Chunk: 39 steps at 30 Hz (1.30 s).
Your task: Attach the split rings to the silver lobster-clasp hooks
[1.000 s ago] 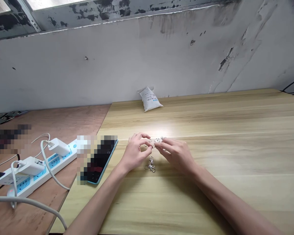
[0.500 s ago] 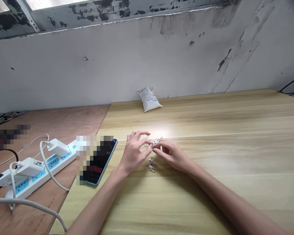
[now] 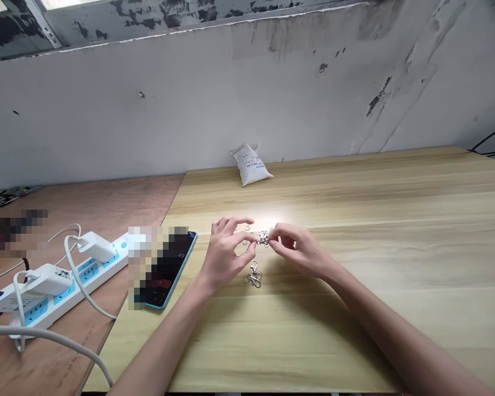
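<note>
My left hand [image 3: 230, 250] is closed in a pinch, thumb against index finger, the other fingers raised. Opposite it, my right hand [image 3: 299, 247] pinches as well. A small silver swivel clasp [image 3: 263, 241] spans the gap between both sets of fingertips; its ends are covered by the fingers. Just behind the fingertips lies a cluster of shiny metal clasps [image 3: 264, 234], partly hidden. Loose thin metal rings [image 3: 247, 227] are scattered beyond my left fingers. Nearer to me, below the hands, a small group of swivel clasps with rings [image 3: 254, 278] rests on the table.
A phone [image 3: 171, 272] lies left of my left forearm. Further left, a white power strip [image 3: 80, 283] with chargers and cables sits on a brown surface. A white labelled packet [image 3: 251, 166] stands at the back of the wooden table [image 3: 375, 220], near the wall.
My right hand has shifted slightly to the right, away from the left fingertips, and the clasp between them shows more. My left hand keeps its pinch almost in place.
</note>
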Available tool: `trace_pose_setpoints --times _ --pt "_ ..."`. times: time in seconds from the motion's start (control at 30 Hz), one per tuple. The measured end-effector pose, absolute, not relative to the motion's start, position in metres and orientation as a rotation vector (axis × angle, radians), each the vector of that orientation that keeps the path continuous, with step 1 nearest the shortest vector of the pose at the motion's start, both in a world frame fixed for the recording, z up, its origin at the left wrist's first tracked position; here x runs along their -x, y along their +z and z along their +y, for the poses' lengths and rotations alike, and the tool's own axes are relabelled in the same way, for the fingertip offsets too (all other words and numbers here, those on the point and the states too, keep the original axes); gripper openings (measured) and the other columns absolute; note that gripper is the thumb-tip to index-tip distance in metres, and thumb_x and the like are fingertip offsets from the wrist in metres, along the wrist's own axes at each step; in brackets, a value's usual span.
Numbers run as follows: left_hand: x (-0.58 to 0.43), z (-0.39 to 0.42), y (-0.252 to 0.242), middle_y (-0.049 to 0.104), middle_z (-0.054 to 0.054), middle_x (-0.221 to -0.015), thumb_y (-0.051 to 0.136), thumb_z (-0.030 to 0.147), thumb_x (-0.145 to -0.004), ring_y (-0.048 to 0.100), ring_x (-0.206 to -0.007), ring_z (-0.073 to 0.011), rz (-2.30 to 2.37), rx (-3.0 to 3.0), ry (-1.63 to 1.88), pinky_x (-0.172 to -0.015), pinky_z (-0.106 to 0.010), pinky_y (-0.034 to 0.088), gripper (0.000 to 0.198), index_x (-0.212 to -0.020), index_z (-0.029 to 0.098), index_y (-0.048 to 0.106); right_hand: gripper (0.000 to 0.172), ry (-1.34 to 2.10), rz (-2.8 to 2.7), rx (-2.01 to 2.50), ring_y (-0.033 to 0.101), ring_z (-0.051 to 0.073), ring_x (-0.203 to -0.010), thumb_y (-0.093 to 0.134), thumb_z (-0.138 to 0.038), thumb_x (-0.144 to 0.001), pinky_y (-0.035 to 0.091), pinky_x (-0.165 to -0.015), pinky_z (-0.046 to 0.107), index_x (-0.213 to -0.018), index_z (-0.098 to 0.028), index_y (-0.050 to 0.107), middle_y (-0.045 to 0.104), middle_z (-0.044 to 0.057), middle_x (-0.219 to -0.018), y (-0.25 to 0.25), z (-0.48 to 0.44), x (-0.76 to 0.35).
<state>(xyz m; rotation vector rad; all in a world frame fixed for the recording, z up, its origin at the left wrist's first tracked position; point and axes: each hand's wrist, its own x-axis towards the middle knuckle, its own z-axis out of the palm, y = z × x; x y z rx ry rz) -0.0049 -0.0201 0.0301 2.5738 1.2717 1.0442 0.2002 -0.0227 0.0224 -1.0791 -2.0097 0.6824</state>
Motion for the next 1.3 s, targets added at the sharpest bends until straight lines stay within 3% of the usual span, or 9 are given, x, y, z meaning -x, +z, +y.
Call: trace_pose_setpoints --times 0.17,0.43,0.73,0.83,1.07,1.17,1.3 --pt "0.005 -0.020 0.029 0.063 -0.002 -0.119 0.060 0.019 -0.085 0.053 -0.109 -0.0226 1.248 -2.584 1.014 -0.096 -0.041 0.035 0.009 -0.080 0.024 0.066 0.013 0.622 -2.013 1.080 0.041 0.009 -0.056 0.053 -0.023 -0.086 0.033 -0.053 0.023 -0.077 -0.018 0.061 0.056 -0.001 -0.069 0.021 -0.021 -0.201" --pt "0.004 -0.021 0.029 0.064 -0.002 -0.118 0.060 0.018 -0.085 0.056 -0.109 -0.0216 1.208 -2.735 1.113 -0.108 -0.046 0.031 0.009 -0.082 0.024 0.066 0.023 1.266 -1.866 1.064 0.041 0.010 -0.058 0.055 -0.037 -0.088 0.034 -0.054 0.024 -0.077 -0.017 0.060 0.051 -0.001 -0.065 0.024 -0.017 -0.208" --pt "0.004 -0.021 0.026 0.063 -0.002 -0.121 0.059 0.022 -0.086 0.056 -0.112 -0.0222 1.222 -2.698 1.111 -0.109 -0.046 0.031 0.009 -0.082 0.025 0.066 0.027 1.390 -1.918 0.977 0.043 0.010 -0.058 0.056 -0.040 -0.089 0.035 -0.054 0.024 -0.076 -0.016 0.062 0.053 -0.001 -0.065 0.030 -0.020 -0.209" --pt "0.004 -0.020 0.025 0.062 -0.003 -0.122 0.059 0.022 -0.086 0.055 -0.113 -0.0227 1.235 -2.655 1.107 -0.108 -0.046 0.030 0.009 -0.082 0.025 0.067 0.027 1.229 -1.988 1.024 0.044 0.010 -0.057 0.054 -0.037 -0.090 0.034 -0.052 0.023 -0.075 -0.016 0.062 0.055 0.000 -0.064 0.028 -0.020 -0.208" --pt "0.008 -0.016 0.026 0.061 -0.003 -0.122 0.059 0.018 -0.085 0.051 -0.115 -0.0252 1.323 -2.519 0.895 -0.103 -0.049 0.032 0.011 -0.078 0.024 0.066 0.019 0.254 -2.109 1.076 0.046 0.009 -0.056 0.049 -0.024 -0.094 0.031 -0.054 0.023 -0.085 -0.019 0.065 0.063 0.002 -0.076 0.012 -0.021 -0.201" --pt "0.009 -0.016 0.025 0.060 -0.002 -0.124 0.059 0.018 -0.084 0.050 -0.116 -0.0259 1.294 -2.491 0.778 -0.101 -0.049 0.035 0.011 -0.077 0.024 0.066 0.026 0.117 -2.160 0.976 0.049 0.010 -0.058 0.043 -0.023 -0.098 0.032 -0.054 0.023 -0.090 -0.020 0.067 0.064 0.003 -0.075 0.010 -0.025 -0.196" --pt "0.012 -0.014 0.023 0.061 -0.003 -0.123 0.058 0.017 -0.084 0.050 -0.116 -0.0255 1.287 -2.621 0.690 -0.109 -0.053 0.027 0.011 -0.079 0.023 0.066 0.026 0.132 -2.109 0.942 0.050 0.010 -0.058 0.043 -0.026 -0.099 0.035 -0.056 0.023 -0.094 -0.021 0.068 0.064 0.003 -0.077 0.008 -0.024 -0.196"
